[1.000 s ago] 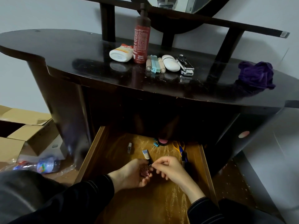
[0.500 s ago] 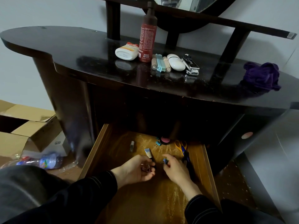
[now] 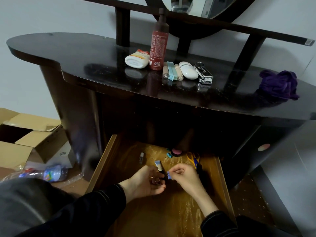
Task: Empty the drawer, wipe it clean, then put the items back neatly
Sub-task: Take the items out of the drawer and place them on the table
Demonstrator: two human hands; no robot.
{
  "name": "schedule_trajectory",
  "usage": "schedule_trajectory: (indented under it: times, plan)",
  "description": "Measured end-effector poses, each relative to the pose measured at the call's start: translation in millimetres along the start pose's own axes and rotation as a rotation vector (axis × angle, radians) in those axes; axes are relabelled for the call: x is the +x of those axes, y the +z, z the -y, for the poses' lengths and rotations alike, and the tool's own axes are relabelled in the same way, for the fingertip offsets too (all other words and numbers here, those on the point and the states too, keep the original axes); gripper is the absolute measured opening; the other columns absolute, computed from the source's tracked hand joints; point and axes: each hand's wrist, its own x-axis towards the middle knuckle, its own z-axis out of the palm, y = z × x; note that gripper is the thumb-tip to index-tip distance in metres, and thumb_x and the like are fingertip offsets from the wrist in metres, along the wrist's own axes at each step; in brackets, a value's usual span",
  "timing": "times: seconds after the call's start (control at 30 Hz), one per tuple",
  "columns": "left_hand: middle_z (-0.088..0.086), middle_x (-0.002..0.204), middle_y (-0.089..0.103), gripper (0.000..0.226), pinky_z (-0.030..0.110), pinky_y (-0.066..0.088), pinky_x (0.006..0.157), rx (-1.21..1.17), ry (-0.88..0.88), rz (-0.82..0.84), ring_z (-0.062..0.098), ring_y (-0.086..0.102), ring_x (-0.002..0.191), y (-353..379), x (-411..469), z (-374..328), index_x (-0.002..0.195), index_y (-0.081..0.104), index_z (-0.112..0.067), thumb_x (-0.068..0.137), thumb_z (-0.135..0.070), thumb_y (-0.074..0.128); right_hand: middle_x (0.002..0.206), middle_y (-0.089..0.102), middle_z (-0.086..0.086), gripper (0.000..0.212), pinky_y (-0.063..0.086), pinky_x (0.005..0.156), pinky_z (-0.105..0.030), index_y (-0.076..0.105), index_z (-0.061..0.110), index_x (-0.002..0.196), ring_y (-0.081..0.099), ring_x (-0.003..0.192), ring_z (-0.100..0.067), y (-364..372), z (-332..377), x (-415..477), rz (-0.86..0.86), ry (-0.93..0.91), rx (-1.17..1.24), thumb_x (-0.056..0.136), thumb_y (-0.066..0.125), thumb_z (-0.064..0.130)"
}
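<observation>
Emptying partly done | left hand [image 3: 145, 183] cups small metal clips [image 3: 156, 182] | right hand [image 3: 186, 177] pinches small blue binder clip [image 3: 169, 175] | brown wooden drawer [image 3: 104, 161] holds yellow-handled scissors [image 3: 194, 158], glass vial [image 3: 141, 157] | wiping left

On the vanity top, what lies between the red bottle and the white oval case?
Head view: two beige tubes with a light-blue stick between them, lying side by side.

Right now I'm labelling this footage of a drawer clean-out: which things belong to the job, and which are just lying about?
Job: drawer, left hand cupping a metal clip, right hand pinching a blue clip, scissors, vial, tube, red bottle, stapler, purple cloth.
Lying about: cardboard boxes, plastic bottle, mirror.
</observation>
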Motion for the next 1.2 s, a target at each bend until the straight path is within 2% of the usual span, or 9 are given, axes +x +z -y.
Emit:
schedule_trajectory:
  times: [0.17, 0.27, 0.37, 0.5, 0.67, 0.8, 0.9, 1.07, 1.2]
  plan:
    - [0.021, 0.098, 0.058, 0.049, 0.037, 0.058, 0.059, -0.043, -0.047, 0.024, 0.03, 0.063, 0.075, 3.8, -5.1, 1.7, 0.125, 0.051, 0.003, 0.105, -0.04, 0.04, 0.079, 0.073, 0.005, 0.012, 0.047, 0.056, -0.014, 0.077, 0.021, 0.091, 0.064, 0.066, 0.001, 7.4, 21.2, -18.7, 0.276, -0.065, 0.23, 0.087, 0.074, 0.01]
    - [0.017, 0.091, 0.059, 0.044, 0.032, 0.055, 0.056, -0.015, -0.049, 0.057, 0.026, 0.061, 0.073, 3.5, -6.4, 2.0, 0.112, 0.055, 0.0, 0.105, -0.04, 0.037, 0.082, 0.073, 0.003, 0.016, 0.045, 0.055, -0.013, 0.075, 0.02, 0.103, 0.063, 0.065, 0.001, 9.4, 23.0, -19.9, 0.347, -0.053, 0.23, 0.09, 0.071, 0.011]
    - [0.011, 0.078, 0.058, 0.036, 0.024, 0.046, 0.051, 0.094, -0.036, 0.048, 0.018, 0.054, 0.063, 1.4, -6.4, 0.9, 0.098, 0.061, -0.003, 0.102, -0.033, 0.041, 0.087, 0.072, 0.003, 0.015, 0.043, 0.051, -0.013, 0.073, 0.023, 0.105, 0.061, 0.063, 0.001, 4.8, 14.9, -11.7, 0.169, 0.001, 0.238, 0.095, 0.065, 0.015]
    - [0.007, 0.072, 0.054, 0.031, 0.019, 0.034, 0.044, 0.153, -0.047, 0.043, 0.013, 0.044, 0.057, 0.2, -6.1, 1.3, 0.087, 0.064, -0.005, 0.099, -0.027, 0.046, 0.122, 0.065, 0.004, 0.028, 0.051, 0.076, -0.022, 0.063, 0.025, 0.127, 0.063, 0.105, -0.012, -8.8, -8.5, 3.3, -0.197, 0.127, -0.212, 0.099, 0.06, 0.021]
    - [0.005, 0.07, 0.05, 0.028, 0.018, 0.03, 0.042, 0.174, -0.05, 0.044, 0.012, 0.04, 0.056, -0.3, -4.9, 3.2, 0.087, 0.062, -0.006, 0.098, -0.025, 0.047, 0.144, 0.047, 0.001, 0.05, 0.046, 0.073, -0.018, 0.045, 0.028, 0.147, 0.058, 0.116, -0.016, -4.5, -31.4, 18.1, -0.157, 0.136, -0.31, 0.1, 0.06, 0.026]
    - [0.006, 0.071, 0.053, 0.028, 0.019, 0.036, 0.046, 0.186, -0.07, 0.055, 0.013, 0.046, 0.057, 2.6, -8.2, 2.7, 0.087, 0.064, -0.006, 0.098, -0.025, 0.047, 0.136, 0.052, 0.003, 0.028, 0.055, 0.092, -0.033, 0.062, 0.026, 0.128, 0.058, 0.119, -0.018, 5.9, -37.8, 25.2, -0.105, 0.093, -0.459, 0.101, 0.059, 0.023]
    - [0.007, 0.073, 0.055, 0.028, 0.02, 0.041, 0.049, 0.19, -0.072, 0.054, 0.014, 0.05, 0.059, 4.3, -10.1, 2.3, 0.087, 0.064, -0.006, 0.099, -0.026, 0.047, 0.117, 0.069, 0.004, 0.019, 0.056, 0.082, -0.023, 0.072, 0.021, 0.11, 0.066, 0.104, -0.011, 8.9, -39.3, 26.1, -0.147, 0.088, -0.43, 0.099, 0.059, 0.012]
    - [0.01, 0.078, 0.056, 0.029, 0.023, 0.047, 0.053, 0.165, -0.069, 0.043, 0.017, 0.053, 0.063, 4.5, -10.8, 1.6, 0.095, 0.062, -0.004, 0.1, -0.028, 0.045, 0.109, 0.072, 0.011, 0.016, 0.045, 0.071, -0.015, 0.076, 0.024, 0.103, 0.062, 0.091, -0.004, 8.2, -34.1, 26.3, -0.172, 0.119, -0.342, 0.098, 0.062, 0.018]
    - [0.013, 0.08, 0.057, 0.034, 0.025, 0.048, 0.054, 0.145, -0.064, 0.02, 0.019, 0.054, 0.066, 4.7, -10.2, 0.7, 0.101, 0.061, -0.002, 0.101, -0.031, 0.043, 0.106, 0.073, 0.012, 0.016, 0.05, 0.079, -0.019, 0.077, 0.024, 0.103, 0.063, 0.094, -0.004, 4.4, -25.0, 24.3, -0.143, 0.106, -0.291, 0.096, 0.063, 0.019]
